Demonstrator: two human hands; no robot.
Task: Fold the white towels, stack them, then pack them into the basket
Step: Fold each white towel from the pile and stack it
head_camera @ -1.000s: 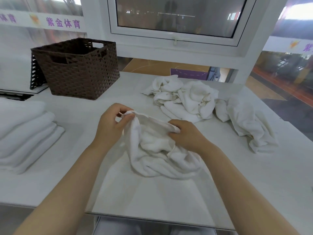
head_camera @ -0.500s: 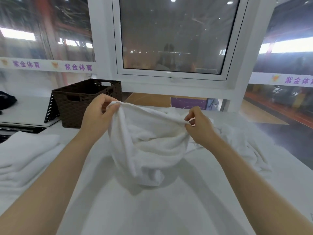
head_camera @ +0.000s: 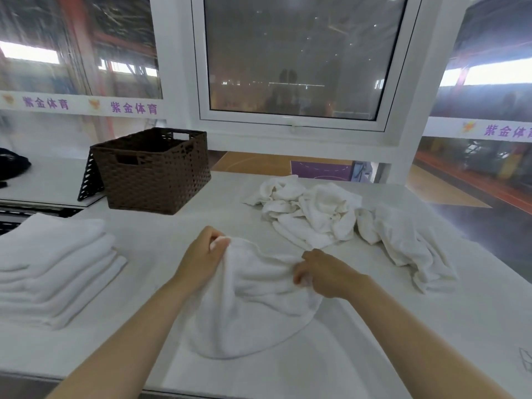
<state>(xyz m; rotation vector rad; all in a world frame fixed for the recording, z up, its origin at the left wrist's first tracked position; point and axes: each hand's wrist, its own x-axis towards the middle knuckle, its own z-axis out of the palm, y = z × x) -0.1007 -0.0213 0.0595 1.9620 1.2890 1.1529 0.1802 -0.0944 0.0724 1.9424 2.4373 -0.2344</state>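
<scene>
We've lowered the towel (head_camera: 253,300) from mid-air onto the worktop (head_camera: 374,341). Left hand (head_camera: 201,262) grip pinches its top edge, right hand (head_camera: 325,273) grip clamps the other corner. Folded stack (head_camera: 54,269) left, basket (head_camera: 155,168) behind, unfolded pile (head_camera: 313,214) right.

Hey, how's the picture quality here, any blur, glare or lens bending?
Head view: wide-angle bending bows the window frame; the right hand looks motion-smeared at its fingertips; white towel detail washes out; the glass shows dim reflections.
</scene>
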